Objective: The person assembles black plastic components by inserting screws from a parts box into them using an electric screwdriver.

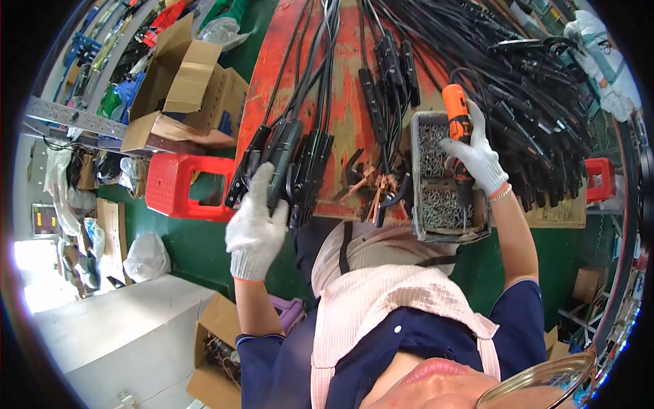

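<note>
My left hand [257,225], in a white knit glove, has its fingers stretched out and apart over a bundle of black welding electrode holders [286,153] at the table's near left. Its fingertips reach the holders and seem to touch them. In my gloved right hand [482,160] is an orange and black electric screwdriver [456,105], gripped round its body, bit pointing down toward me. The tool hangs over a grey two-part bin [417,163] of small metal screws [443,208]. Between my hands lie more holders with bare copper jaws [385,189].
Black cables run back across the worn red table [272,82]. A large heap of black holders [538,129] covers its right side. Left of the table stand a red stool [167,184] and an open cardboard box [194,88]. Another person's gloved hand [616,103] shows at far right.
</note>
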